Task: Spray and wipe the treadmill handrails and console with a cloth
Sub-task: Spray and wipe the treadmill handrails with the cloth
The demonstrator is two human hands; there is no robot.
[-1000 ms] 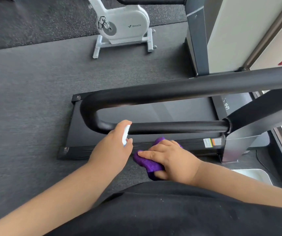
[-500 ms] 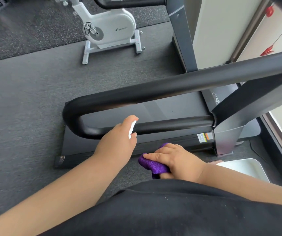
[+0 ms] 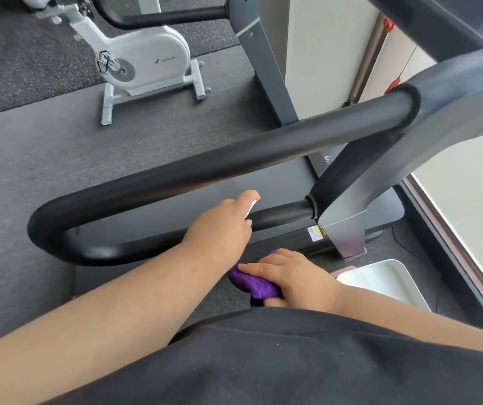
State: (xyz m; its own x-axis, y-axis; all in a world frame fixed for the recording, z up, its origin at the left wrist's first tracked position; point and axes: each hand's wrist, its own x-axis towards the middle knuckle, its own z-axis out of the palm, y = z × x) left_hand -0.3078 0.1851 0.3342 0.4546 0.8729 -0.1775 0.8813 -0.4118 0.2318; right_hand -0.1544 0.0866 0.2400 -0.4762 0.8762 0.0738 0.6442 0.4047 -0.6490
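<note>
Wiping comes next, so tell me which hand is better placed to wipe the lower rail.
Right. The right hand already grips the purple cloth just below the lower rail; the left hand holds the spray bottle.

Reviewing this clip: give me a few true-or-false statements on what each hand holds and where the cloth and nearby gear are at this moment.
1. The right hand grips a purple cloth. True.
2. The cloth is pressed against the handrail. False: it is held low near the person's body, apart from the rail.
3. The left hand holds a small white spray bottle close to the lower bar. True.
4. A white exercise bike stands on the floor beyond the treadmill. True.
5. The left hand is empty with straight fingers. False: its fingers curl round the bottle.
</note>
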